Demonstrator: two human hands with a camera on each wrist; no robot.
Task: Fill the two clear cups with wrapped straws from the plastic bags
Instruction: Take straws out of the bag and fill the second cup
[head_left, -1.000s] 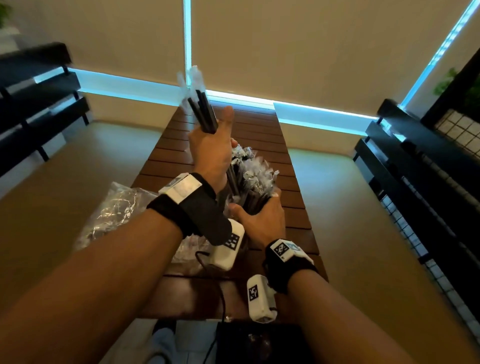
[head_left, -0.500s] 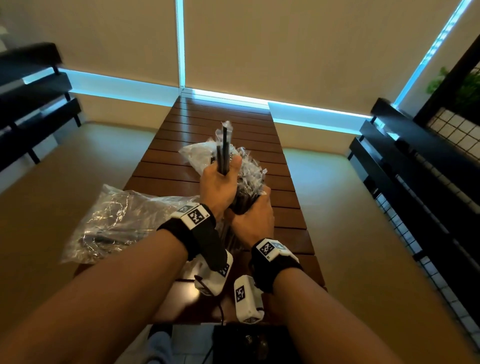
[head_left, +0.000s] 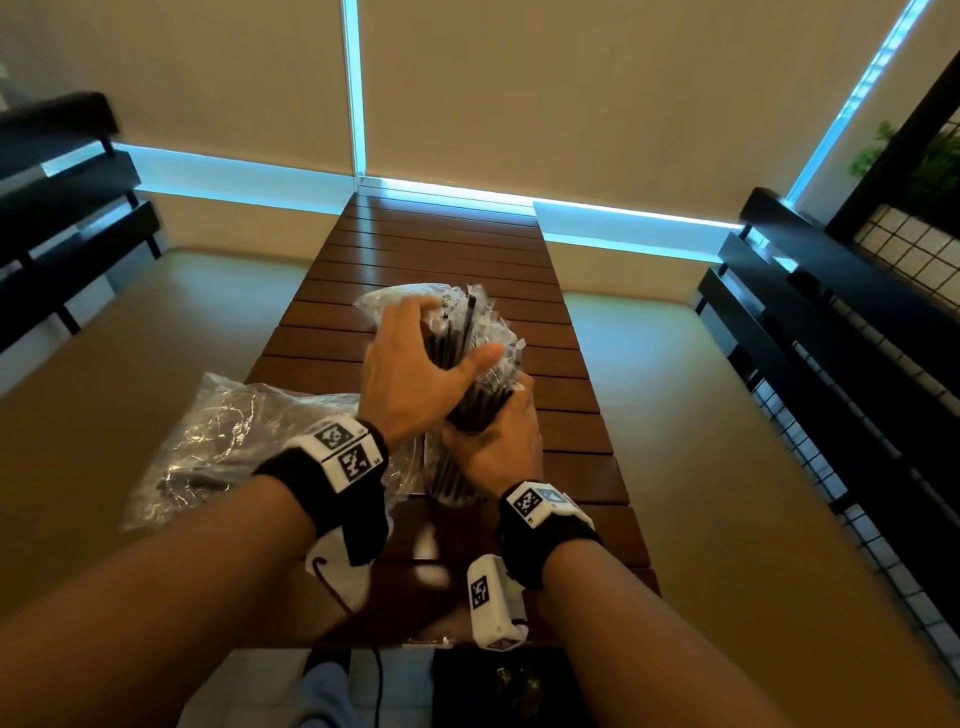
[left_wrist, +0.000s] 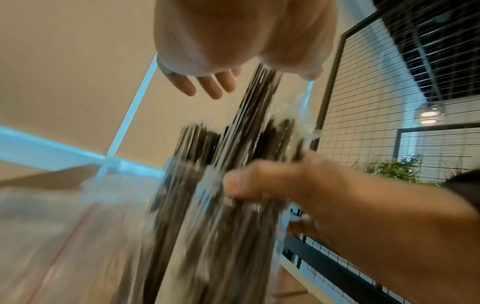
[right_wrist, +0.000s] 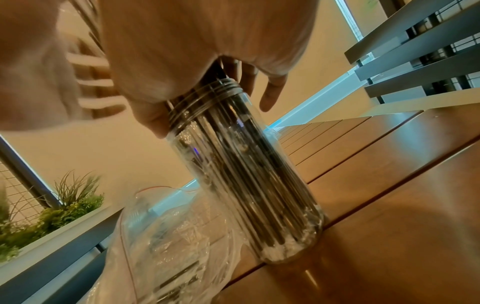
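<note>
A clear cup (head_left: 453, 480) (right_wrist: 246, 174) with a threaded neck stands on the wooden slat table (head_left: 441, 244), packed with black wrapped straws (head_left: 448, 345) (left_wrist: 233, 185). My right hand (head_left: 493, 441) grips the cup's neck, with its fingers (right_wrist: 270, 92) curled round the threads. My left hand (head_left: 452, 338) lies over the straw tops. Its fingers (left_wrist: 207, 86) are straight and spread, and its thumb crosses the bundle. One straw (head_left: 470, 317) sticks up above the others. I see only this one cup.
A crumpled plastic bag (head_left: 223, 441) (right_wrist: 168, 236) lies on the table left of the cup, and another bag (head_left: 389, 306) sits behind the hands. Black benches (head_left: 831, 338) flank the table. A wire-mesh rack with plants (head_left: 924, 171) stands at the right.
My left hand, raised high with a few straws a second ago, has come down to the cup. Its fingers now lie spread over the bundle. My right hand stayed on the cup.
</note>
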